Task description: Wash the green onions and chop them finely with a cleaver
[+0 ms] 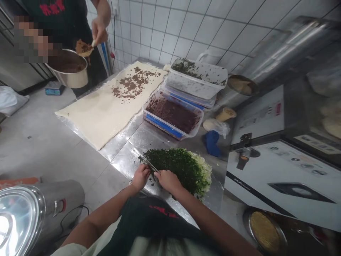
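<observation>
A heap of chopped scallions, dark green with whitish pieces on its right side, lies on the steel table in front of me. My right hand is closed around the handle of a knife. Its thin blade points away from me to the left, along the heap's left edge. Close to the blade, my left hand has its fingers curled together over a few dark green bits. Whether it grips the blade or some greens is hidden from view.
Beyond the heap are a tub of dark brown paste, a tub with green remnants, a blue cloth and a dough sheet dotted with brown filling. A co-worker's hand lifts a loaded spoon over a metal pot.
</observation>
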{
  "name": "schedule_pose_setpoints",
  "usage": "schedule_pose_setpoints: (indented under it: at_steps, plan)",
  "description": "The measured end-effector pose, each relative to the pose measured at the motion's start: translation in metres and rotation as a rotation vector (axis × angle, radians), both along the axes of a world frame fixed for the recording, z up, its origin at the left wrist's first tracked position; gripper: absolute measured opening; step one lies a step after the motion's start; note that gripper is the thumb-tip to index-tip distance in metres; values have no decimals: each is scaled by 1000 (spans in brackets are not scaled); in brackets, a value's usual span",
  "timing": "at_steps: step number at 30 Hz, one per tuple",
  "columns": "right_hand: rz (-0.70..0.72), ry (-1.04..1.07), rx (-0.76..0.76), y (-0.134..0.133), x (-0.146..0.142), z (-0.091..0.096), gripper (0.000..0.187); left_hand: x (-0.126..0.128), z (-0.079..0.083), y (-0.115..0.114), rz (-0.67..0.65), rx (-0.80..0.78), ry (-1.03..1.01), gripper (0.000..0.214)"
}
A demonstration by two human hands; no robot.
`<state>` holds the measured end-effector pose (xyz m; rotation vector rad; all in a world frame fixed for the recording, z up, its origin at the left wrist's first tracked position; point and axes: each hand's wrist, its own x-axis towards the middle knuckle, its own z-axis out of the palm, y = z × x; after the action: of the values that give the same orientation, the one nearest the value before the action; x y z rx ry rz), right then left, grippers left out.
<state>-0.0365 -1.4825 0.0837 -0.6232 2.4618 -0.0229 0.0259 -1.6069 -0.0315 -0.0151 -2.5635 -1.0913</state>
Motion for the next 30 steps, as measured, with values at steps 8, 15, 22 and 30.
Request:
schedule_pose_setpoints:
  at_steps: [8,15,22,30]
  plan:
    - [28,-32,71,56,16,19,46,2,0,-3,-30,-14,-37,17]
    - [-46,-39,62,11,7,-3,42,7,0,-7,-112,-58,-32,19]
    - [43,-58,81,29,9,13,45,9,-3,-10,-99,-62,-14,17]
    - [64,-50,68,12,10,8,41,11,-9,-11,-55,-106,-46,20]
